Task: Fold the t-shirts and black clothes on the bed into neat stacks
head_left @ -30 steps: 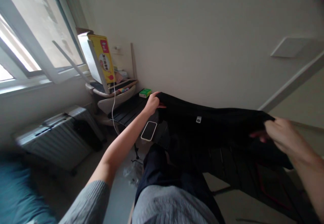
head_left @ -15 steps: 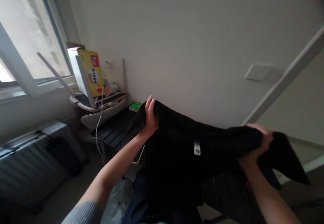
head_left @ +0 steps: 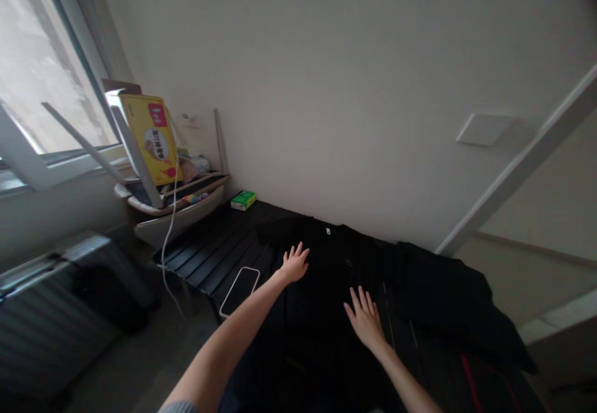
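Though empty — left hand (head_left: 293,264), right hand (head_left: 365,320) — over a black garment (head_left: 336,257).

The black slatted surface (head_left: 200,254) carried a small green box (head_left: 243,200) near the wall, a flat phone with a white edge (head_left: 239,292), and a black cloth garment (head_left: 443,301) spread out.

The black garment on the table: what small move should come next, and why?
I would probably smooth the bunched right end of the black garment with the right hand. That end seems to lie in a raised heap on the slatted table, while the middle looks flatter. Both hands are open, and the right hand is the nearer one.
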The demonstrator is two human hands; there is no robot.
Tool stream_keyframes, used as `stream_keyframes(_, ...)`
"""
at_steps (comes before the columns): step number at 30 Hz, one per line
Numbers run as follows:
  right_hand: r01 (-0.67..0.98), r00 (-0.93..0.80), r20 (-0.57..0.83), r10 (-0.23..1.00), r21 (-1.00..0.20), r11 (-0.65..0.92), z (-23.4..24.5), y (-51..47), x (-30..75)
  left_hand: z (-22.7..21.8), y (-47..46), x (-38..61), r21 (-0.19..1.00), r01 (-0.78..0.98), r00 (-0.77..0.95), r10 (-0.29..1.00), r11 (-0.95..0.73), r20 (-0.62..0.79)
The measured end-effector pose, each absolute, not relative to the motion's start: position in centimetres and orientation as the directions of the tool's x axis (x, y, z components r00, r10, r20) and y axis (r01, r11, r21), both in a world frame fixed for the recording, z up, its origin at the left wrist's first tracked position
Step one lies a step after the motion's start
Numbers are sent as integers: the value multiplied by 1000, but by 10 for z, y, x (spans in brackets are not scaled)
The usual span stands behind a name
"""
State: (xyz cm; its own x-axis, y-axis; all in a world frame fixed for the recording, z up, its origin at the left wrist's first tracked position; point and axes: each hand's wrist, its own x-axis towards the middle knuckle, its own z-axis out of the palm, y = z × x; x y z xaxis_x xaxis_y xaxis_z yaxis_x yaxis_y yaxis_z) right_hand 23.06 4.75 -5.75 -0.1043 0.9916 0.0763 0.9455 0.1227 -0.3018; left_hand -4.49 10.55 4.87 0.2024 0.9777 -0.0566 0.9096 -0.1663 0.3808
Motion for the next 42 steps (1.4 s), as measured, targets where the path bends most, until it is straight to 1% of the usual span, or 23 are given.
stream_keyframes(4, 960, -141, 160, 977, -217, 174, -73, 37, 232, 18, 101, -47, 321, 939, 159, 982, -120, -98)
stream_keyframes(8, 966, -154, 164, 974, -182, 183, -70, 40, 234, 10, 109, -46, 279, 954, 144, 983, -108, -112)
stream_keyframes(11, 967, -149, 163, 975, -181, 178, -67, 39, 233, 10, 116, -45, 264, 957, 152, 984, -123, -94)
stream_keyframes(18, 950, -154, 125, 980, -252, 182, -53, 36, 232, 4, 112, -51, 237, 967, 122, 986, -92, -116)
stream_keyframes(21, 943, -160, 103, 982, -278, 183, -47, 34, 236, -2, 98, -59, 185, 974, 143, 988, -129, -63)
stream_keyframes(24, 929, -168, 45, 985, -326, 174, -43, 32, 253, -4, 85, -77, 128, 983, 140, 990, -135, -33)
stream_keyframes(27, 911, -117, -3, 993, -399, 106, -39, 28, 280, 0, 76, -102, 67, 986, 155, 986, -150, -66)
stream_keyframes(30, 912, -31, -17, 999, -411, 21, -24, 17, 297, 7, 69, -121, 17, 996, 93, 990, -91, -111)
stream_keyframes(31, 913, -28, -2, 1000, -406, 25, -15, 11, 296, 9, 68, -124, 4, 998, 68, 991, -68, -112)
stream_keyframes(32, 911, -58, 17, 998, -407, 60, -5, 3, 292, 10, 66, -125, -8, 998, 54, 993, -55, -104)
stream_keyframes(33, 900, -125, 34, 992, -417, 127, 7, -6, 286, 10, 65, -124, -18, 999, 44, 995, -46, -90)
stream_keyframes(34, 874, -227, 37, 973, -434, 220, 19, -16, 278, 11, 64, -122, -24, 999, 33, 996, -35, -77)
stream_keyframes(35, 829, -351, 15, 936, -460, 318, 31, -27, 268, 11, 64, -120, -26, 999, 18, 997, -20, -69)
stream_keyframes(36, 779, -466, -36, 884, -491, 390, 40, -38, 259, 10, 64, -118, -24, 1000, 6, 997, -8, -70)
stream_keyframes(37, 741, -552, -106, 827, -516, 429, 48, -48, 251, 9, 64, -116, -19, 1000, 1, 997, -2, -81)
stream_keyframes(38, 729, -601, -186, 777, -526, 438, 52, -58, 244, 8, 64, -114, -13, 1000, 6, 995, -8, -97)
stream_keyframes(40, 772, -597, -327, 733, -481, 415, 52, -74, 237, 6, 66, -114, 0, 999, 42, 991, -42, -129)
stream_keyframes(42, 832, -533, -365, 763, -392, 393, 44, -85, 238, 4, 68, -115, 6, 998, 67, 986, -67, -153)
